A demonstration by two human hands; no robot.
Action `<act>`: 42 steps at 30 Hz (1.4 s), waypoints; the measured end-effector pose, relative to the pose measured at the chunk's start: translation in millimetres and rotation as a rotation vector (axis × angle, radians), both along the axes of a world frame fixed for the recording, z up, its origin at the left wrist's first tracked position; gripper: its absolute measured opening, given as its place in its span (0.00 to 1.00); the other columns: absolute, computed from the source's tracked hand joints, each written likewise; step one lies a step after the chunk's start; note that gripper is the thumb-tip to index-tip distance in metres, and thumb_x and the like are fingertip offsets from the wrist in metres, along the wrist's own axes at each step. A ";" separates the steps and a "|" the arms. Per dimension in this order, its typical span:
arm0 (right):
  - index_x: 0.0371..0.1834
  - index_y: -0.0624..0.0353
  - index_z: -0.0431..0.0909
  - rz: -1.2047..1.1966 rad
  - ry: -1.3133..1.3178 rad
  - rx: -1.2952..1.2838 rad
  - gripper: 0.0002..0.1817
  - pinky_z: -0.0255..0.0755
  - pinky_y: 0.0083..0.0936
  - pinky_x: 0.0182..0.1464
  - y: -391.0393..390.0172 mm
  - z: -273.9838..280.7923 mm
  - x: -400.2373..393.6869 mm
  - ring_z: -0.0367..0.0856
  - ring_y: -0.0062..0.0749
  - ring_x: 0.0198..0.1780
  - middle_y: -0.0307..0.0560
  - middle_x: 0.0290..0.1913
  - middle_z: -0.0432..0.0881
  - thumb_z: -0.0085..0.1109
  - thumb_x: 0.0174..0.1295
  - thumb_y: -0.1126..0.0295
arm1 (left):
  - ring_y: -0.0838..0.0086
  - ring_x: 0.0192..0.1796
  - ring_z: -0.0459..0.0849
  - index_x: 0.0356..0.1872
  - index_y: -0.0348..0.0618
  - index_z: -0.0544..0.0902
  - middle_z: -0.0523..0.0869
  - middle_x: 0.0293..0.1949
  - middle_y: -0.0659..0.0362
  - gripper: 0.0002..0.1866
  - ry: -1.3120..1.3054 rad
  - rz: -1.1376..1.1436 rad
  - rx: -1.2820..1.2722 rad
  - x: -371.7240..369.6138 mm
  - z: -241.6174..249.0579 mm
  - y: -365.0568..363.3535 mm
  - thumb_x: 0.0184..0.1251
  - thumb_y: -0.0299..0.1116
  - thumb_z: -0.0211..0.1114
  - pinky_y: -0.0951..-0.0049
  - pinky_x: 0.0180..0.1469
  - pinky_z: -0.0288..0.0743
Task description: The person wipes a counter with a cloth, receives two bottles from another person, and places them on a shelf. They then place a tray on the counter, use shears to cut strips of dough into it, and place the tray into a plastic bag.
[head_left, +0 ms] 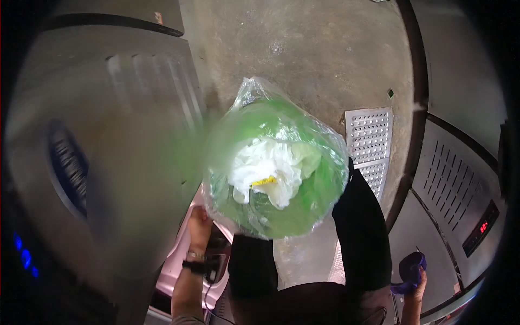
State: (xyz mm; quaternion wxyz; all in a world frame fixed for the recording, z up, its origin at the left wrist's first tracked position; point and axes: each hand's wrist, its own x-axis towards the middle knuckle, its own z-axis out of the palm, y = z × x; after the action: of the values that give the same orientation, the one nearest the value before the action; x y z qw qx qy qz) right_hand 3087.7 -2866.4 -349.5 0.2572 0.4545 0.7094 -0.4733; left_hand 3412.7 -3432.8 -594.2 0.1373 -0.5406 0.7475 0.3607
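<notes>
Blue curved item (pixel 414 266), four o'clock, is clasped by the right hand (pixel 416 288); a slack grip could drop it. Left hand (pixel 199 221), eight o'clock: grip, cannot tell.

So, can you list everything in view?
Bin: 1, green, centre
Liner: 1, clear, over the bin
Plastic: crumpled heap, white, in the bin
Label: 1, yellow, on the plastic
Floor: 1, grey, beneath
Grate: at least 1, silver, on the floor
Scrap: 1, green, upper right
Panels: several, grey, both sides
Badge: 1, blue, far left
Display: 1, red digits, lower right
Pink object: 1, pink, lower left
Purple object: 1, purple, lower right
Wristband: 1, black, lower left
Legs: 2, black-clad, below centre
Left fingers: one set, bare, beside the bin
Right fingers: one set, bare, on the purple object
</notes>
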 end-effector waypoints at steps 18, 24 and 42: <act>0.49 0.62 0.76 0.162 -0.122 -0.193 0.20 0.79 0.33 0.44 24.9 94.9 -34.8 0.83 0.35 0.38 0.49 0.40 0.82 0.63 0.54 0.66 | 0.62 0.39 0.86 0.47 0.38 0.81 0.84 0.36 0.45 0.14 0.446 -0.130 0.084 -182.4 126.3 121.6 0.60 0.29 0.63 0.67 0.41 0.78; 0.54 0.63 0.74 0.274 -0.384 -0.450 0.23 0.81 0.32 0.42 -20.2 139.2 -90.8 0.85 0.33 0.39 0.48 0.43 0.84 0.65 0.55 0.68 | 0.74 0.31 0.84 0.45 0.37 0.80 0.84 0.31 0.59 0.10 0.170 0.133 0.553 -73.4 216.1 132.8 0.65 0.26 0.58 0.76 0.33 0.78; 0.53 0.64 0.76 0.526 0.282 -0.917 0.19 0.75 0.27 0.51 -78.2 302.7 -35.0 0.79 0.25 0.48 0.40 0.46 0.82 0.62 0.62 0.65 | 0.74 0.43 0.84 0.52 0.41 0.80 0.86 0.44 0.57 0.19 0.510 -0.602 0.418 -237.7 432.8 186.3 0.61 0.37 0.66 0.73 0.48 0.77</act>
State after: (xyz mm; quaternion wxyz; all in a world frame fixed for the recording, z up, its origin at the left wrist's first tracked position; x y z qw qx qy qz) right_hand 3052.7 -2944.6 -46.8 0.4410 0.0353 0.5476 -0.7102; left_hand 3175.0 -3246.5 -161.4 0.1540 -0.1533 0.7927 0.5696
